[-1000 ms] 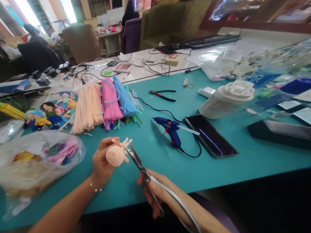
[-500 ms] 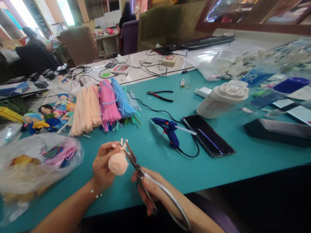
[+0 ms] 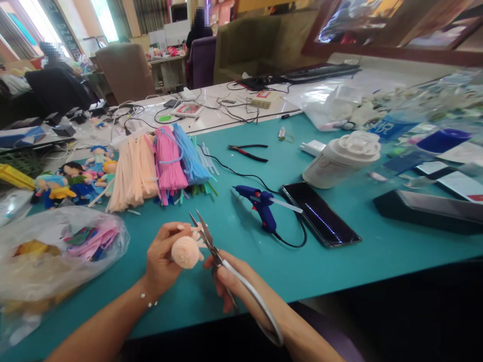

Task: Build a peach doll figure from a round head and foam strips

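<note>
Two bare hands are working close together above the teal mat (image 3: 241, 271): the left hand (image 3: 162, 256), its wrist bent upward, is pinching a peach fuzzy ball (image 3: 185, 252); the right hand (image 3: 230, 281) is gripping scissors (image 3: 210, 246), blades parted and pointing away beside the ball.

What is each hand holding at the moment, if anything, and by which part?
The left hand holds a fuzzy peach piece from behind its round end; the right hand holds scissors by the handles.

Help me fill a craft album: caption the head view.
Left hand holding a peach ball, right hand holding open scissors, above a teal tabletop.
</note>
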A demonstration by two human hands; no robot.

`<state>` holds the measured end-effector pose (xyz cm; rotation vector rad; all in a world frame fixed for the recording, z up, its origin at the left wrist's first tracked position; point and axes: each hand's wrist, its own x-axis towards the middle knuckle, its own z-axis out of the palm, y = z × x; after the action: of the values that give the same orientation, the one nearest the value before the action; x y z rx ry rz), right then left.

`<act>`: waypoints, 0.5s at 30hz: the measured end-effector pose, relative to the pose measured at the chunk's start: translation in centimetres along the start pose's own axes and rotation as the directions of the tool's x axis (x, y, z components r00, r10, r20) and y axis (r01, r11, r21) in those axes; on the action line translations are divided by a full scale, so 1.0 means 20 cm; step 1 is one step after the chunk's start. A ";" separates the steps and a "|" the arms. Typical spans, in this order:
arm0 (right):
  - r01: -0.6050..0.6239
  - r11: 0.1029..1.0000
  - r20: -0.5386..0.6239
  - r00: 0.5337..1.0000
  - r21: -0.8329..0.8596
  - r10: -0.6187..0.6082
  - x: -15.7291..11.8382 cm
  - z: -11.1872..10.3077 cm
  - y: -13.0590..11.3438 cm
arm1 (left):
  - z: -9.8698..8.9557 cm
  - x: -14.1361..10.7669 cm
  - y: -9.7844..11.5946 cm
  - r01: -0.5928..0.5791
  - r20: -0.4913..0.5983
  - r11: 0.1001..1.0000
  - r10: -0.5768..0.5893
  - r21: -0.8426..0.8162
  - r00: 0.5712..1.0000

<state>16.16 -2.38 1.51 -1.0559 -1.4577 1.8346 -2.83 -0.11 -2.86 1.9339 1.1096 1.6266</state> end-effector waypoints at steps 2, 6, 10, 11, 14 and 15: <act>0.000 1.000 0.016 1.000 -0.014 0.000 0.01 0.00 0.00 | 0.00 0.00 0.01 0.000 0.001 1.000 0.000 -0.001 1.000; 0.023 0.999 0.052 0.998 -0.044 -0.021 0.02 0.00 -0.01 | 0.00 -0.01 0.01 -0.033 -0.012 0.999 0.033 0.013 0.999; 0.039 0.997 0.034 0.999 -0.069 -0.037 0.03 0.02 -0.03 | 0.01 -0.01 0.00 -0.052 -0.015 0.997 0.053 0.051 0.998; 0.040 0.997 0.025 0.999 -0.068 -0.038 0.03 0.03 -0.03 | 0.01 -0.01 0.00 -0.055 -0.016 0.997 0.056 0.057 0.998; 0.039 0.997 -0.003 0.999 -0.062 -0.039 0.04 0.04 -0.04 | 0.01 -0.01 0.01 -0.060 -0.011 0.996 0.061 0.058 0.998; 0.040 0.997 -0.010 0.999 -0.059 -0.040 0.04 0.04 -0.04 | 0.01 -0.01 0.02 -0.061 -0.010 0.997 0.061 0.054 0.998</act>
<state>14.94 -1.90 2.18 -1.0559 -1.5245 1.7653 -2.57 -0.39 -2.75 2.0135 1.1196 1.6575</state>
